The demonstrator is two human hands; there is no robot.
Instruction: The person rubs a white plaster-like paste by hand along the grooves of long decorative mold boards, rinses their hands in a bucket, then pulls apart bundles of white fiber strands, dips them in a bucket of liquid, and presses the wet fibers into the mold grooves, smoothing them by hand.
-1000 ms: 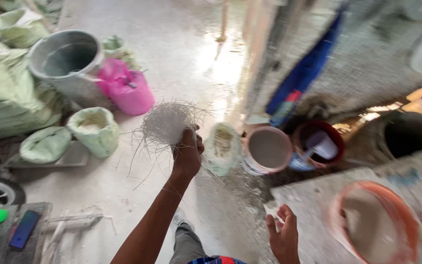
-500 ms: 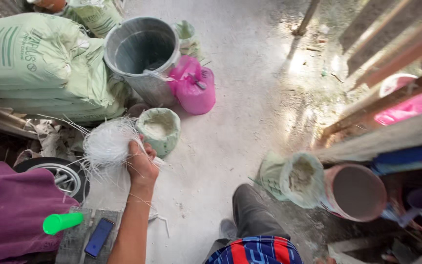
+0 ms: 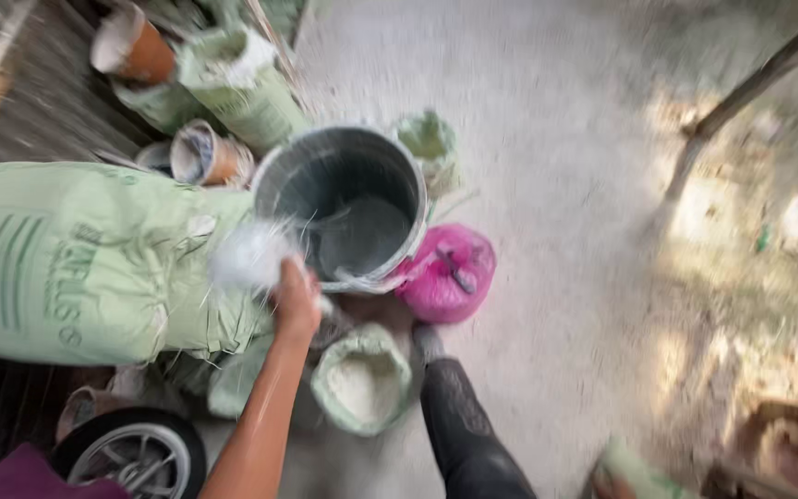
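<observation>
**Left hand holds fibre bundle at bucket's rim**

The left hand (image 3: 296, 300) is closed around a white, wispy bundle of fibres (image 3: 249, 256), held just beside the near-left rim of a grey metal bucket (image 3: 344, 208). The blurred tuft points up and to the left from the fist, over a green sack (image 3: 76, 263). A pink bag (image 3: 445, 274) lies against the bucket's right side; an open sack of white powder (image 3: 362, 381) stands below.

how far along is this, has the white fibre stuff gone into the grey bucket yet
Done: the left hand has a grip on the white fibre clump and has it at the rim of the grey bucket. In hand: the clump is held at the near edge, in front of the big green sack. Left: it is not yet in; the bucket holds only grey mix at the bottom. The right hand is out of view.
</observation>
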